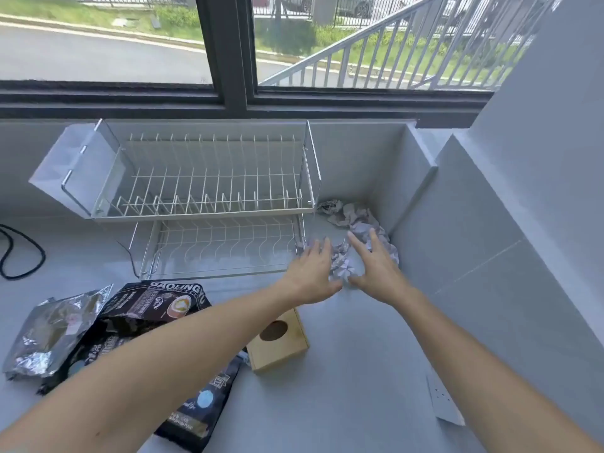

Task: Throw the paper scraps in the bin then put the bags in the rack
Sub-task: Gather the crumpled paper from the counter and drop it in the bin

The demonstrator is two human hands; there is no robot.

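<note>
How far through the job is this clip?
Nothing looks finished. In hand: left hand and right hand, both open, close around the paper scraps in the corner. Left: the bags lie on the counter, the rack holds none, and the wooden box shows no scraps.

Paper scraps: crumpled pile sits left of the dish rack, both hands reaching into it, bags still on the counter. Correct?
Not quite. The head view shows the paper scraps right of the dish rack, in the corner. The rest holds: left hand and right hand reach into them, bags still on the counter.
</note>
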